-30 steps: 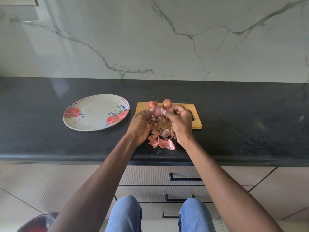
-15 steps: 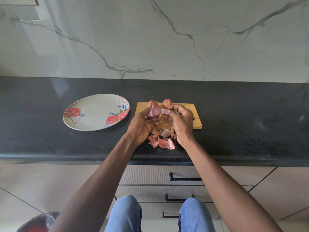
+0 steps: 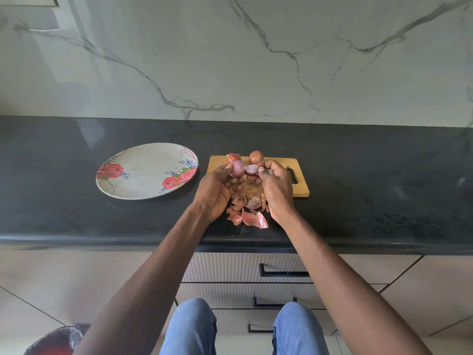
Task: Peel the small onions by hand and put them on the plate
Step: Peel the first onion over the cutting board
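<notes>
Above the cutting board (image 3: 299,187), a peeled onion (image 3: 237,168) is pinched by the left hand (image 3: 217,190) — torn skin (image 3: 252,169) by the right hand (image 3: 277,190); slippery, it could be dropped.

Bare black counter (image 3: 358,175) opens wide to the right of the right hand (image 3: 277,190), and a narrow strip separates the left hand (image 3: 216,190) from the plate (image 3: 122,190); two unpeeled onions (image 3: 256,157) stand just beyond the fingertips, and loose skins (image 3: 253,217) crowd the gap between both wrists
</notes>
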